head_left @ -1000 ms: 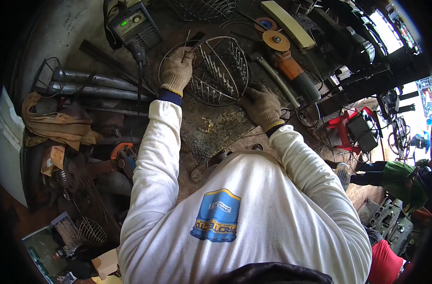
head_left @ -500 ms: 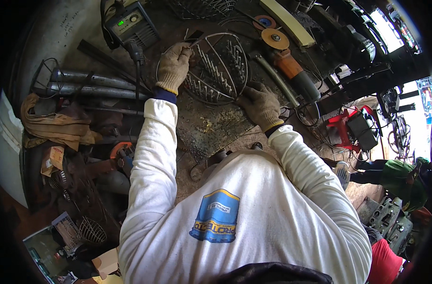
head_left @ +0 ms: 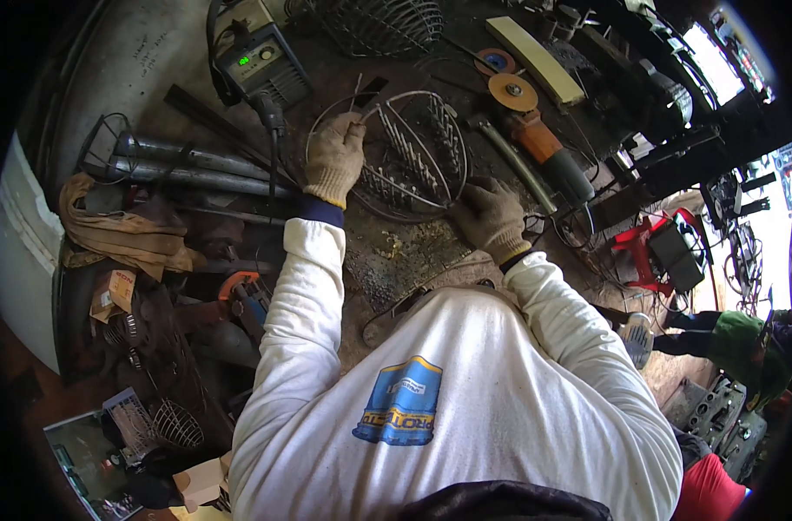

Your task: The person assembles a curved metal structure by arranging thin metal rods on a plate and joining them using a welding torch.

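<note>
A round wire frame [head_left: 406, 143], set with rows of short upright rods, is held above the middle of a dark, grit-strewn counter [head_left: 405, 269] in a cluttered metal workshop. Its left side is gripped by the gloved left hand [head_left: 336, 156], the fingers closed about the wire. The lower right of the rim is met by the gloved right hand [head_left: 491, 215], its fingers bent; whether the wire is pinched there cannot be told, as the fingertips are hidden.

Just to the right of the frame, a metal tube [head_left: 518, 169] is laid at a slant, with an orange and dark angle grinder [head_left: 544, 148] placed beside it, its tan disc turned upward. Beyond the disc, a smaller blue-centred disc [head_left: 495, 61] and a long pale yellow bar [head_left: 535, 61] are seen. A wire basket [head_left: 383, 26] is placed past the frame, and a welding machine [head_left: 261, 65] with a lit green display is stationed to the upper left. Metal pipes [head_left: 196, 165] and a crumpled brown cloth [head_left: 122, 226] are heaped at far left.
</note>
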The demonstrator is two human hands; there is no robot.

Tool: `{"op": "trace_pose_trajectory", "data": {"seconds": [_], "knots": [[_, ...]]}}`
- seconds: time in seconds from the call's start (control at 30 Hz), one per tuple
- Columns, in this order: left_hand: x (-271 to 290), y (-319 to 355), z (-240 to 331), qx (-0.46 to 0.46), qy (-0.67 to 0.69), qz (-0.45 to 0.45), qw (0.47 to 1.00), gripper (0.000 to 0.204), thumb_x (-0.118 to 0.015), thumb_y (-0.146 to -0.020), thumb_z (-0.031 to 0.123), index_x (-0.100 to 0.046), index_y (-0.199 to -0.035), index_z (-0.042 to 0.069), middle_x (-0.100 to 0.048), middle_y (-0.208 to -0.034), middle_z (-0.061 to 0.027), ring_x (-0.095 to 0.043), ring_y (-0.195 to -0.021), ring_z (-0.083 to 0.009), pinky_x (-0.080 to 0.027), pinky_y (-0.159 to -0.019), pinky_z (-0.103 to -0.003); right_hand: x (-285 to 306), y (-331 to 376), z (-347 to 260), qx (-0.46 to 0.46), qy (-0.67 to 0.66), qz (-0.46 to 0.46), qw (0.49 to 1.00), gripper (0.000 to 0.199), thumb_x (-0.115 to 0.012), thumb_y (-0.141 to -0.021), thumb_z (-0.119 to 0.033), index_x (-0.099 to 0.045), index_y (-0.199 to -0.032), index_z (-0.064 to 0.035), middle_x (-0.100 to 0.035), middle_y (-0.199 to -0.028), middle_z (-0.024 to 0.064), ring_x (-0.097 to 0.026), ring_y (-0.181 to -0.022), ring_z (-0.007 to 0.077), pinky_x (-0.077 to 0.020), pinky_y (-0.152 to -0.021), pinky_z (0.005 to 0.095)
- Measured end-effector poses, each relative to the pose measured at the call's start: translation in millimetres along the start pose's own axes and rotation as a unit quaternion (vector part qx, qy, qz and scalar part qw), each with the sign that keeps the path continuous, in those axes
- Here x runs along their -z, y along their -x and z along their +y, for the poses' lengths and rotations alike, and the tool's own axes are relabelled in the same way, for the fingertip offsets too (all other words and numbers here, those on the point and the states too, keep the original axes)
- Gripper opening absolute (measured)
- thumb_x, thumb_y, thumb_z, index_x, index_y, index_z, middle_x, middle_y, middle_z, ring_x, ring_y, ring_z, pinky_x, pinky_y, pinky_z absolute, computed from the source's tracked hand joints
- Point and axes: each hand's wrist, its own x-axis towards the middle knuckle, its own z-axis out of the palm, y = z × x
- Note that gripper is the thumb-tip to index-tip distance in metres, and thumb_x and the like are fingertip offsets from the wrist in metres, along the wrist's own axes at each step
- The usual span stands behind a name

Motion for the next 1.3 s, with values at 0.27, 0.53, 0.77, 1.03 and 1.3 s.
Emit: {"op": "trace_pose_trajectory", "data": {"seconds": [0.27,0.53,0.77,1.03,1.3], "knots": [[0,0,-13,-0.009,-0.024,-0.007,1.0,0.019,-0.067,-0.1,0.028,-0.073,-0.111,0.013,-0.075,-0.105,-0.0149,-0.072,-0.098,-0.0376,-0.058,-0.082,-0.045,-1,-2,-4,0.011,0.027,0.004,1.0,0.031,-0.078,-0.085,-0.04,-0.08,-0.107,-0.0193,-0.075,-0.118,0.0082,-0.069,-0.111,0.0345,-0.0536,-0.096,0.0468],[2,9,-3,-0.013,-0.042,-0.023,0.999,0.017,-0.064,-0.103,0.028,-0.069,-0.112,0.015,-0.076,-0.1,-0.0143,-0.074,-0.091,-0.0389,-0.058,-0.074,-0.046,6,-5,-10,-0.032,0.045,-0.056,0.997,0.039,-0.076,-0.085,-0.047,-0.079,-0.109,-0.0168,-0.073,-0.121,0.0085,-0.067,-0.113,0.0345,-0.0524,-0.098,0.0477],[-12,15,-13,-0.042,-0.048,-0.015,0.998,0.018,-0.057,-0.106,0.024,-0.064,-0.12,0.015,-0.079,-0.102,-0.0076,-0.075,-0.09,-0.0356,-0.06,-0.073,-0.046,6,-4,-10,-0.037,0.052,-0.049,0.997,0.041,-0.075,-0.086,-0.048,-0.078,-0.111,-0.0155,-0.072,-0.125,0.0099,-0.066,-0.117,0.0354,-0.0507,-0.1,0.0489],[-4,12,-12,0.02,0.074,-0.032,0.997,0.022,-0.063,-0.105,0.029,-0.067,-0.117,0.012,-0.078,-0.096,-0.0101,-0.074,-0.086,-0.0364,-0.058,-0.074,-0.043,-3,-2,-3,-0.018,0.037,-0.013,0.999,0.037,-0.075,-0.086,-0.045,-0.078,-0.105,-0.0138,-0.073,-0.118,0.0121,-0.066,-0.114,0.037,-0.0495,-0.1,0.0489],[3,14,1,0.094,0.064,-0.074,0.991,0.02,-0.066,-0.102,0.031,-0.073,-0.114,0.016,-0.077,-0.097,-0.0141,-0.074,-0.086,-0.0346,-0.057,-0.076,-0.041,-5,-3,-5,-0.033,0.06,-0.02,0.997,0.034,-0.074,-0.087,-0.044,-0.077,-0.101,-0.0133,-0.073,-0.116,0.012,-0.066,-0.114,0.037,-0.0486,-0.101,0.0496]]}}
